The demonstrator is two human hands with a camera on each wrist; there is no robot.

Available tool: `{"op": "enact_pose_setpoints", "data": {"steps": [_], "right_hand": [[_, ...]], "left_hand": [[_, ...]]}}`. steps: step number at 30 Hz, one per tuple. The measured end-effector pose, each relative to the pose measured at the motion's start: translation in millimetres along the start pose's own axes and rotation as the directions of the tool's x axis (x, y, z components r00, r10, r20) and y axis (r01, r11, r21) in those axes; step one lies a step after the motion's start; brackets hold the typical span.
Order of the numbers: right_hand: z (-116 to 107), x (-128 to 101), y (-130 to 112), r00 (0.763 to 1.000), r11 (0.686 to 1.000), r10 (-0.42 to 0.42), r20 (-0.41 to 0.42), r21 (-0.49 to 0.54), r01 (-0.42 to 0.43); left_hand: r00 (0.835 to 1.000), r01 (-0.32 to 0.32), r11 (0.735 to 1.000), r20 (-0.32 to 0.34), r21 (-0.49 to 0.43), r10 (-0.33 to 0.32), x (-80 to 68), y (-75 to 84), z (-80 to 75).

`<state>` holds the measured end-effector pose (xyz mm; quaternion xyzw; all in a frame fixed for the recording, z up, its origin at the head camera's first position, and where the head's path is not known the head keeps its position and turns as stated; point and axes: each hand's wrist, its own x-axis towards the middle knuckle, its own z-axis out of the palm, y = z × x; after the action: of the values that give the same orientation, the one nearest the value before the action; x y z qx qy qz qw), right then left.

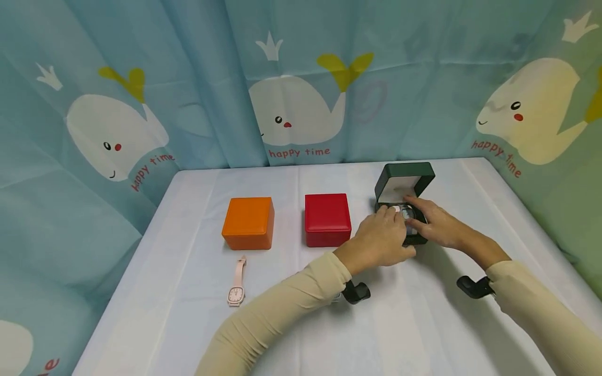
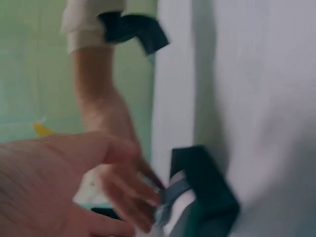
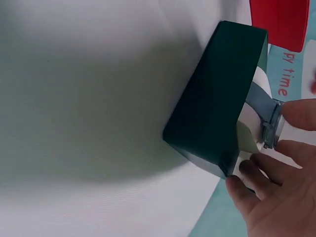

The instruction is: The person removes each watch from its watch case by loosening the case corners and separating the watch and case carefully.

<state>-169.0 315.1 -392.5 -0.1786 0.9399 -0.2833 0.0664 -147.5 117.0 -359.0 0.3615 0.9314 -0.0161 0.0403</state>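
A dark green box stands open at the right of the table, its lid tilted up. In it lies a watch with a silver case and a grey strap. My right hand reaches in from the right and pinches the watch between its fingertips. My left hand lies against the box's front left corner with its fingers loosely bent and one fingertip by the watch. The left wrist view is blurred; there the left palm looks relaxed beside the box.
A closed red box and a closed orange box stand left of the green one. A pink watch lies flat in front of the orange box. White cloth covers the table; whale-print curtains hang round three sides.
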Motion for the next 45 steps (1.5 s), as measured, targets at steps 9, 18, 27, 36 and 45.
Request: {"op": "enact_pose_setpoints", "data": {"steps": [9, 18, 27, 36, 45], "right_hand": [[1, 8, -1, 0.999, 0.998, 0.024, 0.048, -0.058, -0.021], [2, 9, 0, 0.999, 0.996, 0.015, 0.036, -0.083, -0.012], [3, 7, -1, 1.0, 0.991, 0.03, 0.003, -0.128, -0.029], [1, 4, -3, 0.999, 0.992, -0.015, -0.035, -0.124, 0.01], [0, -3, -2, 0.998, 0.998, -0.031, -0.062, -0.059, 0.027]], "left_hand": [[0.974, 0.05, 0.999, 0.22, 0.014, -0.052, -0.9, 6.5, 28.0], [0.968, 0.035, 0.996, 0.245, 0.078, -0.053, 2.2, 5.6, 27.3], [0.964, 0.056, 0.998, 0.257, 0.026, -0.061, 4.3, 1.1, 21.6], [0.967, 0.072, 0.997, 0.248, -0.026, -0.064, 3.3, -2.3, 21.6], [0.97, 0.056, 0.998, 0.238, 0.005, -0.056, 1.9, -0.3, 24.9]]}}
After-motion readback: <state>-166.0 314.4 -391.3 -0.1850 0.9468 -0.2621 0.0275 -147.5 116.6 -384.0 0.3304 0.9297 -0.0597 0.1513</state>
